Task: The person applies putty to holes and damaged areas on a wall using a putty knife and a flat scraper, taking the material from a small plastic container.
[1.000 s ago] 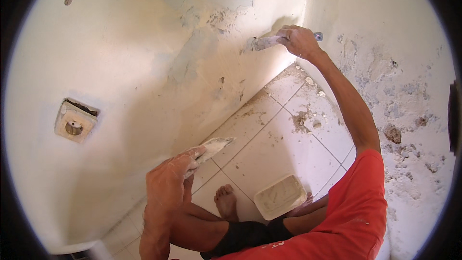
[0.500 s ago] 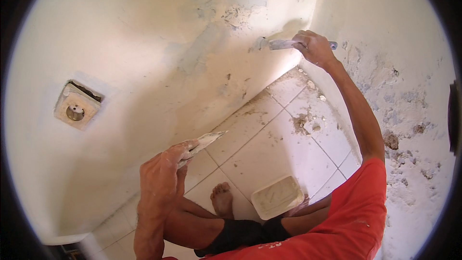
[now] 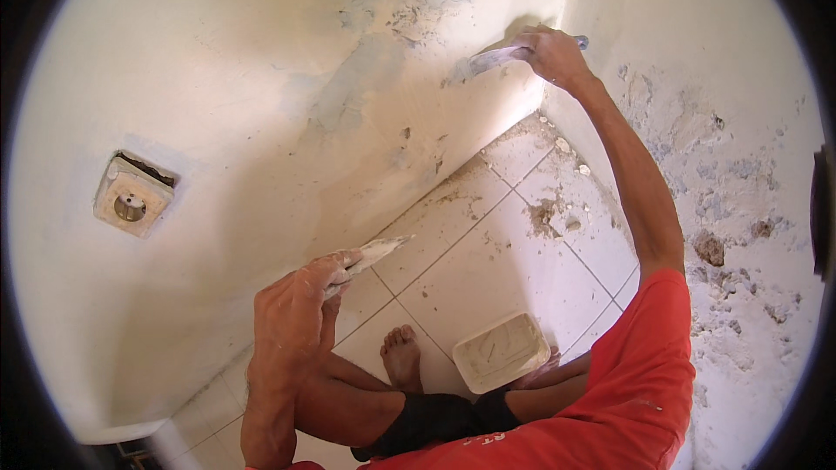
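My right hand is closed round a putty knife, its dark handle end sticking out to the right. The blade lies at the left wall, close to the corner, beside a small grey filler patch. Nearer to me, my left hand grips a flat, pointed blade smeared with pale filler; its handle is hidden by the fingers. On the floor between my feet stands a shallow cream tub with pale filler inside.
A loose wall socket juts from the left wall. The right wall is pitted and flaking. Crumbs and dirt lie on the white floor tiles near the corner. My bare foot is beside the tub.
My right hand has moved up and a little left along the wall, the putty knife tilting with it. My left hand has stayed nearly still. The view has shifted slightly.
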`<state>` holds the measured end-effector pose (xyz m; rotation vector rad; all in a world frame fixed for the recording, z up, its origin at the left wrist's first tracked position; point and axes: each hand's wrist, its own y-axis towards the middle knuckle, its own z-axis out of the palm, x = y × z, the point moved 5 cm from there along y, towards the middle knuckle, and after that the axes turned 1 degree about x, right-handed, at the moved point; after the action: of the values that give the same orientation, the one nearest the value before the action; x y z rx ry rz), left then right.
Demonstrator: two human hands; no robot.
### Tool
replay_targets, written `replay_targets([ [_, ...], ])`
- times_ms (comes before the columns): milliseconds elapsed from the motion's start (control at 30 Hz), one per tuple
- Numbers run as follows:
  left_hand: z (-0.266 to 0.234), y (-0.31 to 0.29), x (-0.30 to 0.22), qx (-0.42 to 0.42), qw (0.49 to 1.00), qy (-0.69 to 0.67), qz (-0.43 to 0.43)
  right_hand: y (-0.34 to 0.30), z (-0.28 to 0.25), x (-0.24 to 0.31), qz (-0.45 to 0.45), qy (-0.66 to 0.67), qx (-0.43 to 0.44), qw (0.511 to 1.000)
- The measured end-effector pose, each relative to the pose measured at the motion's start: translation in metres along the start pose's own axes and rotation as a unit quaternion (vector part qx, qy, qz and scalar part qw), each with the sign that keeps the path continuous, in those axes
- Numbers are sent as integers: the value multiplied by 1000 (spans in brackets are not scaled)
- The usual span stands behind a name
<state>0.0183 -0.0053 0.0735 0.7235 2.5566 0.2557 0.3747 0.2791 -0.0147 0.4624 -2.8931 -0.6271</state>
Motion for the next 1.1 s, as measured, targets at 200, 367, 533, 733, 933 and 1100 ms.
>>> replay_targets([
  [200, -5, -3, 3, -30, 999, 7, 11, -25, -11, -14, 1, 70, 7, 998],
  [367, 5, 3, 8, -23, 1000, -7, -5, -31, -9, 20, -73, 65, -17, 995],
  [533, 0, -2, 2, -33, 999, 8, 12, -18, -1, 12, 7, 45, 8, 999],
  [733, -6, -7, 6, -29, 999, 13, -15, -31, -3, -28, 36, 56, -6, 998],
  [933, 5, 0, 11, -19, 1000, -4, -10, -34, -6, 10, -23, 91, 5, 996],
  [1100, -3, -9, 7, -32, 999, 5, -9, -19, -11, 18, -23, 57, -45, 997],
])
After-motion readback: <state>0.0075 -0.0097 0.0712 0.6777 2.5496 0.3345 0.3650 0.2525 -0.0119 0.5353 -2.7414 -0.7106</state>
